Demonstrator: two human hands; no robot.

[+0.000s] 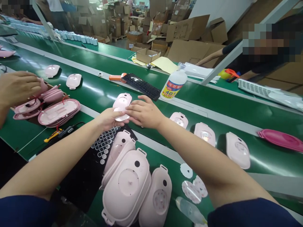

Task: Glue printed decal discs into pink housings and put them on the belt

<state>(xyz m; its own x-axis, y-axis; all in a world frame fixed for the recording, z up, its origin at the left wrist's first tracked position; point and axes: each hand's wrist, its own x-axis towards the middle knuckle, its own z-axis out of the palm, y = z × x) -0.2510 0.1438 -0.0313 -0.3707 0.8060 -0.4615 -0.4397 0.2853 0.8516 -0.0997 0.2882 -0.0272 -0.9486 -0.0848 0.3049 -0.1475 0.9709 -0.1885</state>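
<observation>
Over green belt (94,92): pale disc (121,117), pinched by left hand (108,119); right hand (146,112) half-curled at its edge, hold unclear. Seemingly being readied; next calls for steadiness.

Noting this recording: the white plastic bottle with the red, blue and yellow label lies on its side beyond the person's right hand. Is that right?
Not quite: the white plastic bottle stands upright, as the head view shows. It is beyond the person's right hand.
</observation>
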